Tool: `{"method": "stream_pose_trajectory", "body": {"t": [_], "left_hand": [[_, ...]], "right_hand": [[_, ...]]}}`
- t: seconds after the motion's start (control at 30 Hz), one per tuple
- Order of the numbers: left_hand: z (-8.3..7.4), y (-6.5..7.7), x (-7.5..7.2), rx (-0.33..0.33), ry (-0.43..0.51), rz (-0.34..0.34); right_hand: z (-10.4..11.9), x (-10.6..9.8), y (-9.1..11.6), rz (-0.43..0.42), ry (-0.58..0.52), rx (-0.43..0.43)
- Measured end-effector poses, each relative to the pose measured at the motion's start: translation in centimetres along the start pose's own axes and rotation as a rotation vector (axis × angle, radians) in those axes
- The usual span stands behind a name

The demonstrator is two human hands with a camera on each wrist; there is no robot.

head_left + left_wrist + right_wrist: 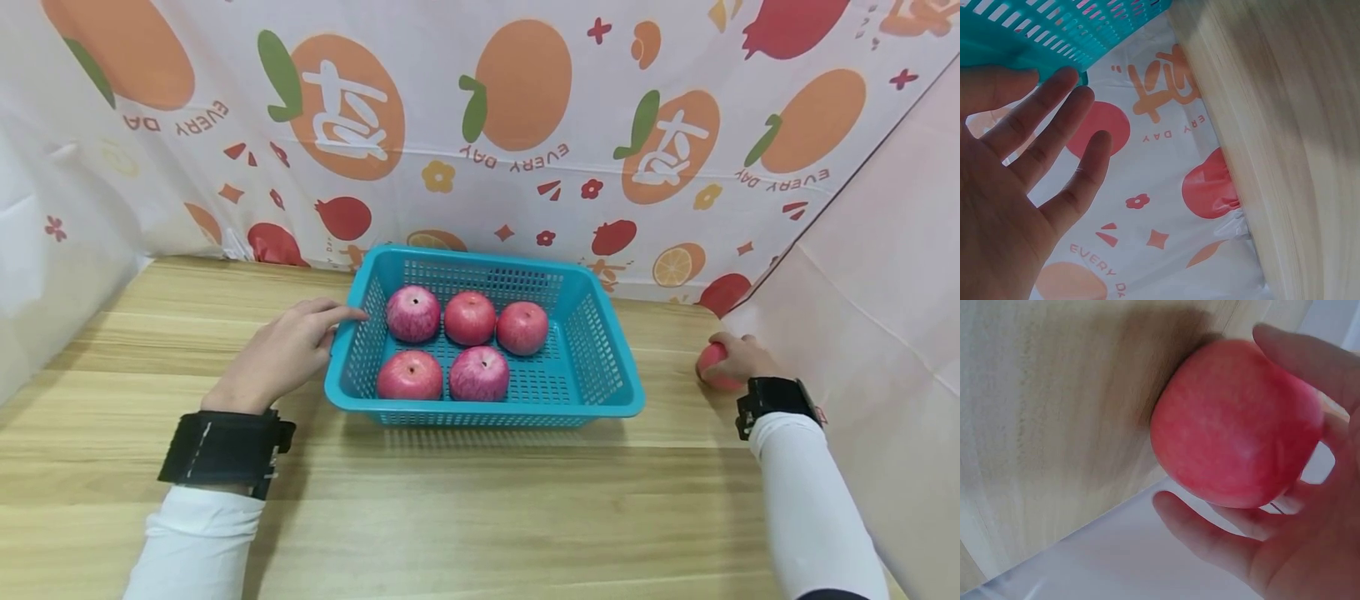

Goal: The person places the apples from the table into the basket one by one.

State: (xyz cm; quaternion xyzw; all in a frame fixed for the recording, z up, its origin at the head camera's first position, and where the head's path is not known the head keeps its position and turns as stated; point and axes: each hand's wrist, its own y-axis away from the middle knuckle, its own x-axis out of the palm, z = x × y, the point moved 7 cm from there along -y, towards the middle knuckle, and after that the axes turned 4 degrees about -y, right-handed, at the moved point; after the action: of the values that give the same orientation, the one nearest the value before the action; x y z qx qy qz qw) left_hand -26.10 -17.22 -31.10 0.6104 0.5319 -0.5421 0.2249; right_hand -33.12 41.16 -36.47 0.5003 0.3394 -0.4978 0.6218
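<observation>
A blue plastic basket [600, 411] with perforated sides stands on the table, with several red apples [470, 318] inside toward its left. My left hand [288, 350] touches the basket's left rim, its forefinger reaching over the edge. In the left wrist view the fingers of that hand [1029, 156] are spread and nearly straight, tips by the basket's teal rim [1004, 53]. Far to the right, my right hand [742, 358] holds a single red apple [711, 358] at the table's right side. The right wrist view shows thumb and fingers bent round this apple [1235, 425].
The light wooden table [480, 508] runs up to a wall of fruit-printed cloth [450, 192] behind the basket. A pale cloth side wall [885, 292] rises close beside my right hand. Another white cloth wall [60, 275] borders the left.
</observation>
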Motion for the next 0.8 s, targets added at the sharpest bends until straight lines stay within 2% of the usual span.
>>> {"method": "stream_pose_trajectory", "body": {"t": [0.17,0.7,0.8], "left_hand": [[0.01,0.09,0.18,0.000,0.003,0.007],[0.09,0.12,0.13,-0.008,0.002,0.004],[0.03,0.07,0.11,-0.005,0.002,0.003]], "right_hand": [[-0.28,1.18,-0.08,0.072,-0.044,0.050],[0.20,1.04,-0.19,0.059,-0.036,0.037],[0.27,0.87,-0.21,0.041,-0.042,0.009]]}}
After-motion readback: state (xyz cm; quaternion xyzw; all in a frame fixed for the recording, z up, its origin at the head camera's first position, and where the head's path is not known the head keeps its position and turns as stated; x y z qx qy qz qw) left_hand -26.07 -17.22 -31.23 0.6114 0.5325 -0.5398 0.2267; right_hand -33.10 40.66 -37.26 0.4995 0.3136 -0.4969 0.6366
